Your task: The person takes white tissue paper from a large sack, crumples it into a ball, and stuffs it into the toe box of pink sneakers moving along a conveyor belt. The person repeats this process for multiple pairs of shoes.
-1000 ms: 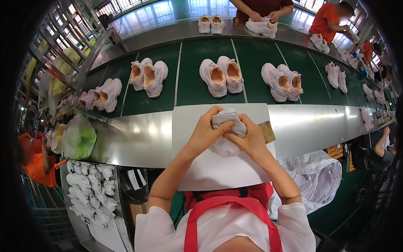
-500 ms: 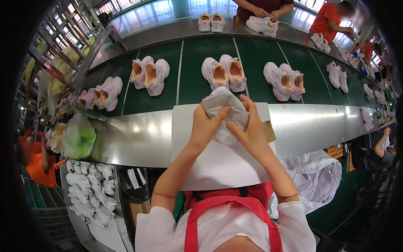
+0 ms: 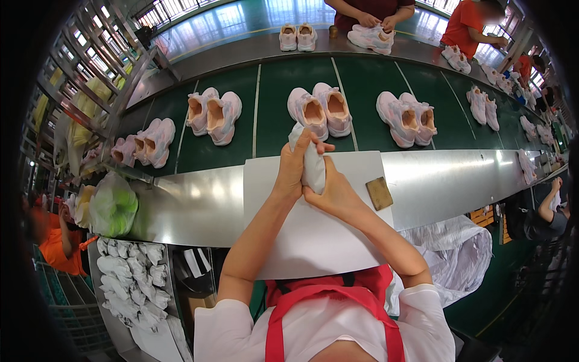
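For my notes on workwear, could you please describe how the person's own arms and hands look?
The left hand and right hand are bare, without visible gloves or wristwear; short white sleeves leave the forearms uncovered.

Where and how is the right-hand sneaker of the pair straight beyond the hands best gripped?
The right-hand sneaker is probably best gripped by its heel collar, from above on the near side: it stands upright, heel end nearest, opening facing up.

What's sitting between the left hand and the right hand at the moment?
In the head view, a white paper bundle lies between them, with the left hand and right hand both gripping it.
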{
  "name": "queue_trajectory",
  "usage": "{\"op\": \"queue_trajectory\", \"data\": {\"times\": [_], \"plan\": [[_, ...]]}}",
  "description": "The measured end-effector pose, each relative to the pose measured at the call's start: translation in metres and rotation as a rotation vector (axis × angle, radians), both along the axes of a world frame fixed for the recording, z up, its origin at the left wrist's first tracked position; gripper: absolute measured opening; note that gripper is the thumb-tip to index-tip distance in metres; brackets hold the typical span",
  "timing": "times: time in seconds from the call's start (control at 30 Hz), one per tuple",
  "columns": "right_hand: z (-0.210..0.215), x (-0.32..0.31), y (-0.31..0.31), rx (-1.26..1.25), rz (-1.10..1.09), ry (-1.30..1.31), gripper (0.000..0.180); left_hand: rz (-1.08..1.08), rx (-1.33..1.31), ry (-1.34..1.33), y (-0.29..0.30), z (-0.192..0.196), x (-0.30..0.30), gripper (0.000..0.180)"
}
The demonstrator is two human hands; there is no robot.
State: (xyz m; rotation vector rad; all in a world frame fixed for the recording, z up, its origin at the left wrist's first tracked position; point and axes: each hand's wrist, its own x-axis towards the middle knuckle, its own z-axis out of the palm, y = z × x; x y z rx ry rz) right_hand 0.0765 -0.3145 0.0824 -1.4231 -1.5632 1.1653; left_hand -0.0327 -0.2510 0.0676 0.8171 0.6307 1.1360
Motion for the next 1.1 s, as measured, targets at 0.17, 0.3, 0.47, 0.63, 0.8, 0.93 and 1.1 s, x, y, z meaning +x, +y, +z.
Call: {"op": "queue_trajectory", "data": {"times": [0.17,0.3,0.47,0.63,0.8,0.93,1.1], "plan": [[-0.009,0.015,-0.001,0.392,-0.100,-0.304,0.051,0.128,-0.031,-0.085,0.032,-0.011,0.017,0.038],[-0.027,0.050,0.025,0.438,-0.231,-0.495,0.035,-0.079,-0.061,-0.249,0.087,-0.041,0.042,0.036],[-0.033,0.122,0.097,0.302,-0.266,-0.924,0.040,0.262,0.639,0.869,0.201,-0.102,0.106,0.037],[-0.035,0.112,0.173,0.235,-0.071,-1.096,0.038,-0.013,0.759,1.235,0.238,-0.102,0.103,0.016],[-0.058,0.080,0.219,0.237,0.046,-1.141,0.043,-0.182,0.806,1.262,0.243,-0.089,0.073,0.025],[-0.036,0.053,0.220,-0.349,0.430,-0.829,0.043,-0.278,0.768,1.367,0.223,-0.070,0.036,0.025],[-0.063,0.037,0.229,0.042,0.275,-1.205,0.035,-0.256,0.661,1.307,0.216,-0.058,0.035,0.026]]}}
